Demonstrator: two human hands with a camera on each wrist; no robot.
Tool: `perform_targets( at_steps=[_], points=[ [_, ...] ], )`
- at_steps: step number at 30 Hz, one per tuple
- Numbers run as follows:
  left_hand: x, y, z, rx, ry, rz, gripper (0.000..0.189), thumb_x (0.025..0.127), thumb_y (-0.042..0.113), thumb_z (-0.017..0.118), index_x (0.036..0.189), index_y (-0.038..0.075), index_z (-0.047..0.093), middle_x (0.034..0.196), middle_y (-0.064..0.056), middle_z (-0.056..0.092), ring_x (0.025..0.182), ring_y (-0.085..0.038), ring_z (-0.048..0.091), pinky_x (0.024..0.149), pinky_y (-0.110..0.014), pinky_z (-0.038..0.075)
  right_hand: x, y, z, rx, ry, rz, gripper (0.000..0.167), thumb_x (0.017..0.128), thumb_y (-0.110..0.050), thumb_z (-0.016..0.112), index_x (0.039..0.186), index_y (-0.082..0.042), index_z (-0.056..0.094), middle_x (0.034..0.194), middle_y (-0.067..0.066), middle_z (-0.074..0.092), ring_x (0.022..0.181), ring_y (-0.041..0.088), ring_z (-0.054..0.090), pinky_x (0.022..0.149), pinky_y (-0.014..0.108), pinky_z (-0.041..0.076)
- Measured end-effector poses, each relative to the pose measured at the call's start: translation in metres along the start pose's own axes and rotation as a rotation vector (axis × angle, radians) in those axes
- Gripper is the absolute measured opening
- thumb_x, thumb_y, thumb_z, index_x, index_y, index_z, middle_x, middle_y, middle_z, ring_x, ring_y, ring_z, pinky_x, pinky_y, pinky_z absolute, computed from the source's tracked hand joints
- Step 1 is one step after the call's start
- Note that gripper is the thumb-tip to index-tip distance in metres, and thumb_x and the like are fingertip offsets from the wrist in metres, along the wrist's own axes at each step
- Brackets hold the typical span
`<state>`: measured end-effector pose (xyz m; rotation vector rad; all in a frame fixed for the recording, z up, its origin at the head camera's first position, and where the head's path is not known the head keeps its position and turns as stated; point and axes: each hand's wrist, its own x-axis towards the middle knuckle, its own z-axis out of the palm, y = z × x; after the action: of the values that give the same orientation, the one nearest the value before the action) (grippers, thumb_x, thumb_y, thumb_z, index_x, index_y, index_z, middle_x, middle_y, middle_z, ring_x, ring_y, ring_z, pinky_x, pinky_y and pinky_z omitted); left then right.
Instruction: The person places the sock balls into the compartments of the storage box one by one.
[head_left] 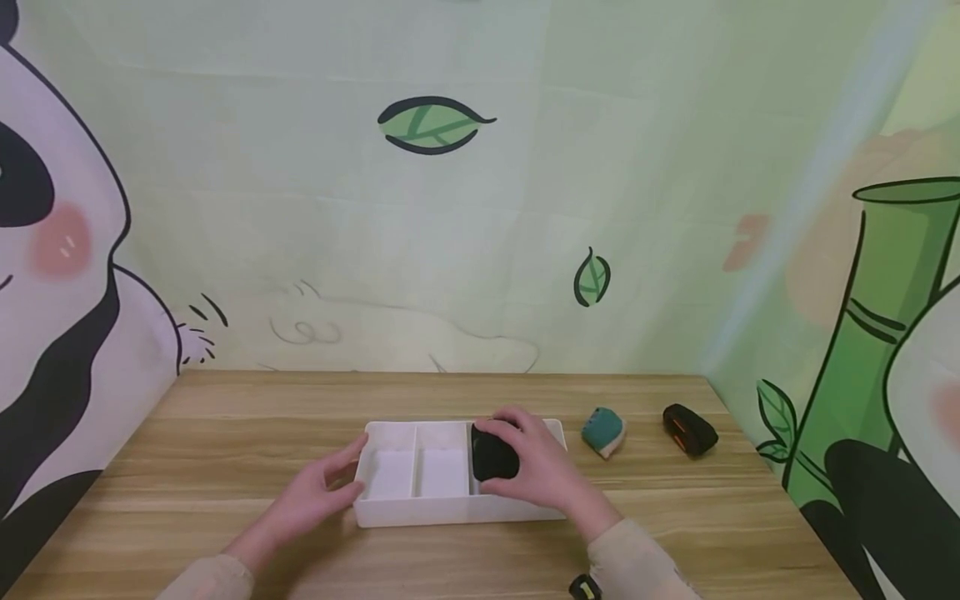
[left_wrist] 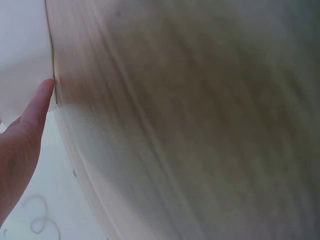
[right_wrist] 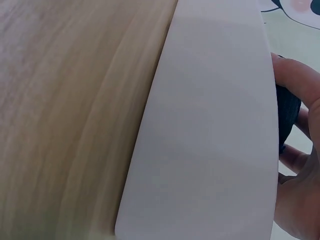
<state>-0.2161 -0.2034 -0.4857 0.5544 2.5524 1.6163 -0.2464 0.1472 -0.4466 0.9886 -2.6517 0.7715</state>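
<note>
A white divided tray (head_left: 397,510) lies on the wooden table. Straight fingers of my left hand (head_left: 318,493) touch its left end; in the left wrist view one finger (left_wrist: 36,111) reaches the tray's corner. My right hand (head_left: 536,467) grips a black, rounded block-like thing (head_left: 493,454) between thumb and fingers, over the tray just right of the second divider. The right wrist view shows the tray's front wall (right_wrist: 210,120) hiding much of the black thing (right_wrist: 287,112). The two left compartments show their bare white floors.
Right of the tray lies a small teal and beige object (head_left: 602,432). Farther right is a black object with an orange stripe (head_left: 690,430). A small black and yellow item (head_left: 584,587) shows beside the right sleeve. A printed cloth wall stands behind the table.
</note>
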Motion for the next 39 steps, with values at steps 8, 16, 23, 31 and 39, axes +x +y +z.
perform_targets(
  at_steps=[8,16,23,31,39],
  points=[
    [0.000,0.000,0.001,0.012,0.005,0.003,0.067,0.095,0.011,0.066,0.152,0.000,0.033,0.152,-0.025,0.035,0.129,-0.044,0.048,0.107,-0.056,0.036,-0.001,0.001,-0.002,0.004,-0.047,0.082,0.070,0.077,-0.036,0.086,0.138,-0.017,0.057,0.137,0.013,0.049,0.123,0.033,0.049,0.100,0.051,0.046],
    [0.001,-0.001,0.000,0.016,0.002,-0.002,0.067,0.095,0.012,0.066,0.152,0.001,0.033,0.152,-0.025,0.035,0.129,-0.044,0.048,0.107,-0.058,0.035,-0.004,0.004,-0.012,-0.006,-0.023,0.065,0.066,0.083,-0.031,0.081,0.139,-0.009,0.054,0.136,0.013,0.055,0.128,0.035,0.047,0.105,0.053,0.041],
    [0.000,0.000,0.000,0.021,0.002,0.001,0.067,0.095,0.012,0.066,0.153,0.001,0.034,0.153,-0.024,0.035,0.129,-0.044,0.048,0.107,-0.058,0.035,-0.011,0.008,-0.023,0.019,0.010,0.105,0.060,0.086,-0.026,0.078,0.139,-0.008,0.055,0.137,0.013,0.058,0.129,0.036,0.050,0.106,0.052,0.041],
    [0.000,0.000,0.000,0.011,0.003,0.009,0.067,0.095,0.013,0.066,0.152,0.001,0.034,0.152,-0.024,0.035,0.129,-0.044,0.048,0.107,-0.059,0.035,-0.020,0.024,-0.034,0.003,0.090,0.129,0.053,0.087,-0.021,0.077,0.135,-0.006,0.060,0.123,0.010,0.067,0.116,0.030,0.061,0.100,0.048,0.048],
    [0.000,0.000,0.000,0.015,0.008,0.011,0.067,0.095,0.012,0.067,0.152,0.000,0.034,0.152,-0.025,0.035,0.128,-0.045,0.049,0.106,-0.059,0.036,-0.029,0.040,-0.044,0.028,0.196,0.129,0.050,0.085,-0.012,0.079,0.131,-0.005,0.061,0.116,0.010,0.070,0.108,0.029,0.065,0.096,0.051,0.050]
  ],
)
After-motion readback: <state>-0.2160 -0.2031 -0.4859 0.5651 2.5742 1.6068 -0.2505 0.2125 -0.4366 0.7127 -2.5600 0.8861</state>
